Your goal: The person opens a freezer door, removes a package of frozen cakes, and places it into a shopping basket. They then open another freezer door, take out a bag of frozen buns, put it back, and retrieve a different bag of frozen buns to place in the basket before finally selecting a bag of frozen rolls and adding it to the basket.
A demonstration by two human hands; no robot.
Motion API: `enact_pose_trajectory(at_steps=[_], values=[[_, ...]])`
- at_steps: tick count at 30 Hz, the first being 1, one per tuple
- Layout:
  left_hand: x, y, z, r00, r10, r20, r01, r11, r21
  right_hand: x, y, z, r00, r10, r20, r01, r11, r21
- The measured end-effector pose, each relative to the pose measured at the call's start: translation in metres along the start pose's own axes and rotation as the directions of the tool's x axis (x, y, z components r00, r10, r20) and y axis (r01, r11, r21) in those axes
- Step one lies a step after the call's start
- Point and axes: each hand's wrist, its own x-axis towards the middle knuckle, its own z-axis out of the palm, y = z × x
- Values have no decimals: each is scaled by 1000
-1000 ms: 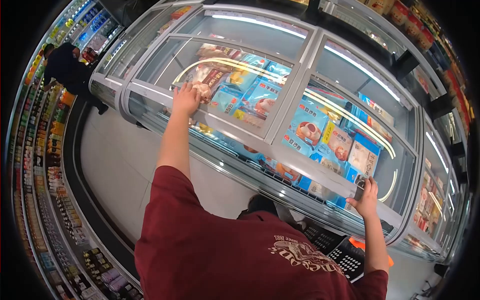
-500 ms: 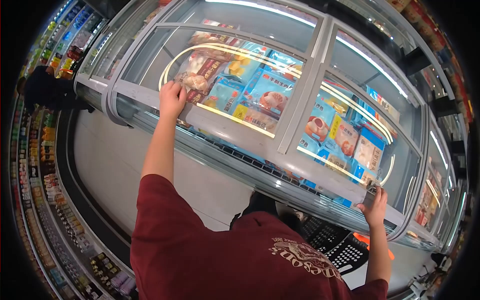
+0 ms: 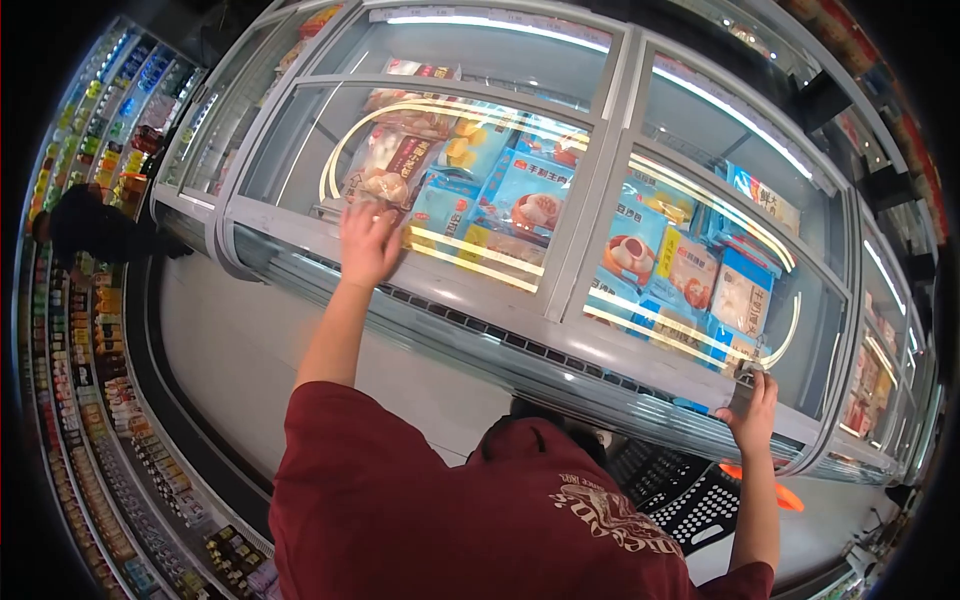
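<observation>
A chest freezer (image 3: 470,285) with glass lids spans the view in front of me. My left hand (image 3: 370,240) lies over the front edge of the left glass lid (image 3: 280,170), its fingers stretched forward onto the glass. Beneath those fingertips, inside, is a brown-and-clear bag of buns (image 3: 393,165). My right hand (image 3: 752,412) is at the front edge of the right glass lid (image 3: 815,345), fingers curled at a small dark handle (image 3: 745,370). Under the glass are blue bags of frozen buns (image 3: 528,195) and a white-and-blue bag (image 3: 740,295).
A black perforated basket (image 3: 695,500) with orange parts (image 3: 790,498) is below, near my right forearm. Stocked shelves (image 3: 95,400) curve along the left. A person in dark clothing (image 3: 95,230) is at the far left. More freezer sections adjoin on both sides.
My left hand has shifted right and toward me along the lid edge, its fingers straightening. My right hand stays at the same spot. The view has tilted slightly.
</observation>
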Motion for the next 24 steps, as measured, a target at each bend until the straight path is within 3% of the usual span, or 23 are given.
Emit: enact_pose_trajectory(at_steps=[1, 4, 6, 9, 16, 24], values=[[2, 17, 1, 996, 86, 9, -82, 979, -186, 0, 0, 1, 1000, -4, -9, 4, 1000, 15], [-8, 78, 4, 944, 290, 157, -197, 878, -436, -2, 7, 5, 999, -34, -29, 34, 999, 12], [-9, 104, 0, 957, 284, 61, -240, 890, -388, -3, 10, 8, 999, -45, -30, 45, 999, -6], [-15, 107, 2, 977, 179, 114, -121, 912, -391, -5, 12, 7, 997, -68, -32, 68, 997, -22], [-16, 109, 1, 989, 149, 22, -132, 924, -359, -2, 29, 18, 995, -91, -47, 90, 996, -27], [-13, 115, 9, 997, 81, -15, -81, 920, -384, -7, 12, 12, 999, 18, -42, -19, 1000, -9]])
